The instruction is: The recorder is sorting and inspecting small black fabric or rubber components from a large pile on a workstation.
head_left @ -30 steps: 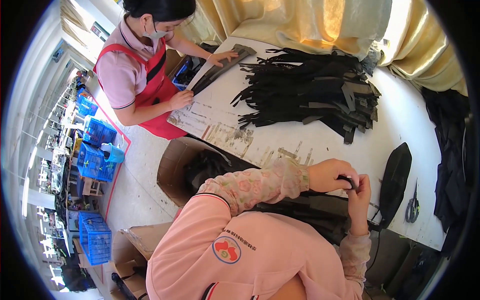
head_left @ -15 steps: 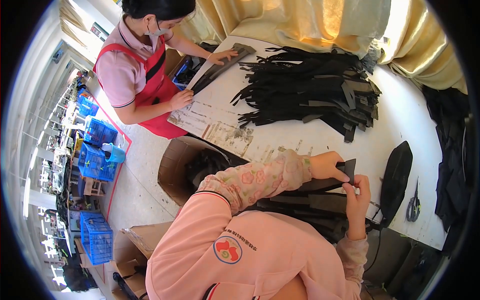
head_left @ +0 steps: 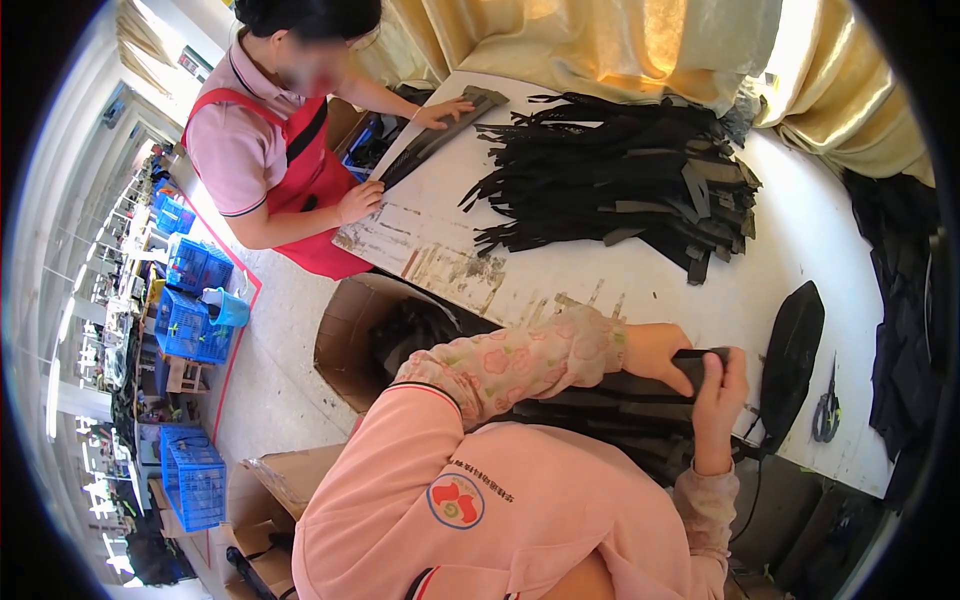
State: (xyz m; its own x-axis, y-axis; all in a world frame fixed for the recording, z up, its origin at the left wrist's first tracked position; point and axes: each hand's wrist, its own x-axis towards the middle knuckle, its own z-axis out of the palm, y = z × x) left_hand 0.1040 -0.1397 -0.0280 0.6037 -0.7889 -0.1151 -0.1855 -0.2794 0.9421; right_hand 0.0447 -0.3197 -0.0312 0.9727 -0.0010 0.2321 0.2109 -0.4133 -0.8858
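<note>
Near the table's front edge, a dark fabric strip is held between my two hands. My left hand comes in from the left and closes its thumb and fingers on the strip. Against the strip's right end, my right hand pinches with its thumb upright. More black and dark grey strips lie just below my hands, partly hidden by my arm and body. Farther back, a large pile of black fabric strips with frayed-looking left ends lies on the white table.
A long black pointed piece and scissors lie at the right. At the far left of the table, a co-worker in a red apron flattens a dark strip. A cardboard box stands below; black cloth hangs at the right edge.
The strip's end stood up between my fingers and is now folded down lower. My right hand has shifted slightly right, its thumb over the strip; my left hand has dropped slightly.
</note>
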